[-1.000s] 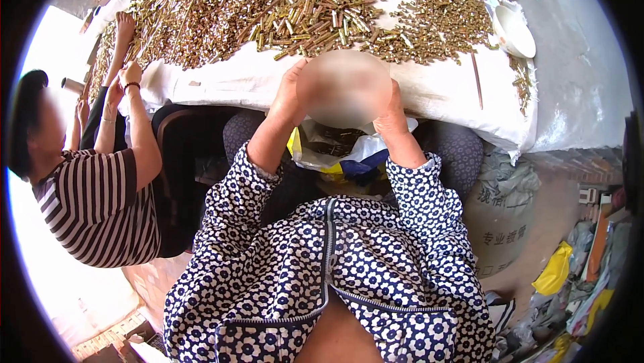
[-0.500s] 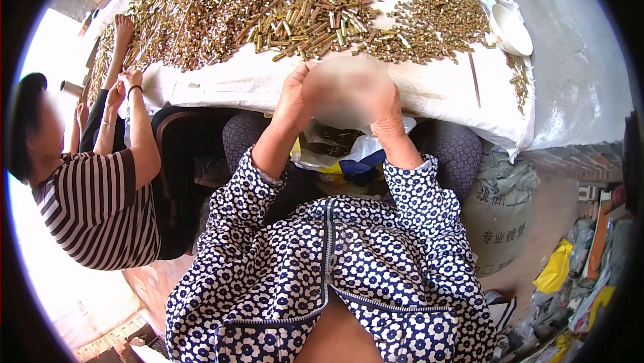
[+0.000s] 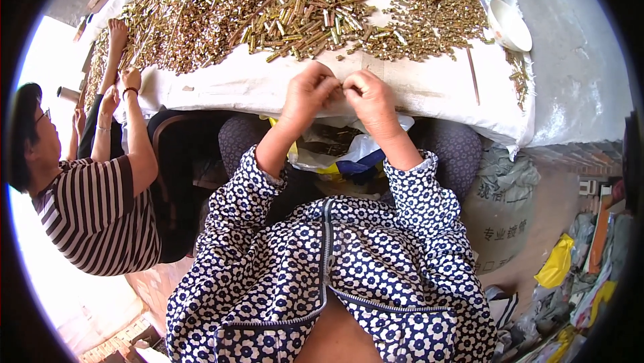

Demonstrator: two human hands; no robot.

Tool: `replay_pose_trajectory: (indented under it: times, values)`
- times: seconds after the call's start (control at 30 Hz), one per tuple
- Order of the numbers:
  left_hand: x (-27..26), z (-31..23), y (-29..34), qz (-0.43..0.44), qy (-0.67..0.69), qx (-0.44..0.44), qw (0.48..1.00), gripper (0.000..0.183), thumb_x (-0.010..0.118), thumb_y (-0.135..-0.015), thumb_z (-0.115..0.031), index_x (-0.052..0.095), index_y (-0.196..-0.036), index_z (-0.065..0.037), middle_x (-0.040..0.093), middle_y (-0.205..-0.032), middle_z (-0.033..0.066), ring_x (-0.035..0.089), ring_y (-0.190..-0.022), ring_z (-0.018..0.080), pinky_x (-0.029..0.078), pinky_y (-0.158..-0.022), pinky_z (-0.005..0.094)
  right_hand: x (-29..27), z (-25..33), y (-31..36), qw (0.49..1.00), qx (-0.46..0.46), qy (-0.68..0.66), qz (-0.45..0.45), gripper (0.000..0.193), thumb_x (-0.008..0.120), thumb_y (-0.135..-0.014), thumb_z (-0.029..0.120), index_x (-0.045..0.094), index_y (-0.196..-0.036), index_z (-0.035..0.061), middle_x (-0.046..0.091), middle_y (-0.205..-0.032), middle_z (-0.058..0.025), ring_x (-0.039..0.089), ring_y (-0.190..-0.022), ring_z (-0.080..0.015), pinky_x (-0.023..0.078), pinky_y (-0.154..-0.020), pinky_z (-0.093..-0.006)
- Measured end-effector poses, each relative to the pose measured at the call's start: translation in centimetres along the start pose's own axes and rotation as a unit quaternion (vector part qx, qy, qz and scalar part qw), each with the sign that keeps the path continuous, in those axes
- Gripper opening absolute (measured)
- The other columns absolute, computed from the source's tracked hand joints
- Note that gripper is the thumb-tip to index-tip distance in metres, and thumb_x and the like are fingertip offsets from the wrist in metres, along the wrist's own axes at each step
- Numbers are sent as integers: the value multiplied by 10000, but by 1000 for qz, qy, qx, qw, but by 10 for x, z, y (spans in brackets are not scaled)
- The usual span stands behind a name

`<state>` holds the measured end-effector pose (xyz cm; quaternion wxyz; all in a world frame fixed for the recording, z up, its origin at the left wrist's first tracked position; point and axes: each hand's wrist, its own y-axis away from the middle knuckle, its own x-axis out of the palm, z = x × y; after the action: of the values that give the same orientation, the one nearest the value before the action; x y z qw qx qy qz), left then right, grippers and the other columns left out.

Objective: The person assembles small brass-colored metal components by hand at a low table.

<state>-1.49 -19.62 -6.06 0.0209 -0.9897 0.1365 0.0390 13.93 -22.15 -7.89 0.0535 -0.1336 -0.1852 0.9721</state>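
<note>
My left hand [image 3: 308,95] and my right hand [image 3: 370,98] are raised close together over the near edge of the cloth-covered table. Both are closed in a pinch, fingertips almost meeting. A small dark bit shows between them, too small and covered to name. Just beyond lies a wide heap of brass-coloured metal pieces [image 3: 295,21], many of them short tubes or rods. Smaller, stubbier brass-coloured pieces [image 3: 429,24] are spread to its right. Below my hands, between my knees, a plastic bag [image 3: 359,155] in white, blue and yellow hangs open with dark bits inside.
A white bowl [image 3: 510,26] leans at the table's right edge, with a thin brown stick [image 3: 473,76] nearby on the white cloth [image 3: 221,88]. At left sits a person in a striped shirt [image 3: 100,215], hands at the table. A full sack [image 3: 503,215] stands at my right.
My hands have come into clear view, fingertips drawn together, where a blur covered them before. The person at left has shifted slightly.
</note>
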Motion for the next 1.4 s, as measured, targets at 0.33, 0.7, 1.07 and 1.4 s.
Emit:
replay_pose_trajectory:
  times: [0.33, 0.7, 1.07, 1.4]
  values:
    - [16, -4, 5, 10, -399, 176, 900, 130, 640, -816, -84, 543, -894, -48, 603, -771, 203, 588, -717, 402, 482, -628, 408, -34, -19, -20, 925, 24, 379, 2, 183, 665, -713, 49, 615, -886, 82, 610, -948, -94, 586, -924, -291, 481, -799, -381]
    - [-24, 16, 28, 22, 244, -112, 963, 83, 528, -950, -126, 519, -961, -45, 615, -860, 79, 663, -757, 174, 532, -557, 238, -32, -53, -31, 885, -26, 465, -15, 206, 655, -751, 73, 621, -954, 85, 601, -1017, -96, 579, -953, -307, 488, -810, -396]
    - [-36, 31, 40, 49, 365, -164, 915, 106, 495, -964, -139, 525, -995, -42, 625, -927, 97, 677, -845, 214, 569, -624, 262, -26, -52, -24, 874, -57, 481, -38, 124, 605, -760, 75, 608, -883, 92, 608, -903, -90, 587, -868, -295, 496, -750, -404]
    - [-32, 13, 60, 223, -38, -38, 973, 118, 569, -912, -120, 590, -953, -11, 643, -945, 109, 635, -869, 197, 513, -770, 307, -45, -9, -34, 867, -78, 492, -16, 137, 591, -773, 68, 620, -905, 89, 599, -881, -98, 576, -864, -293, 485, -754, -398]
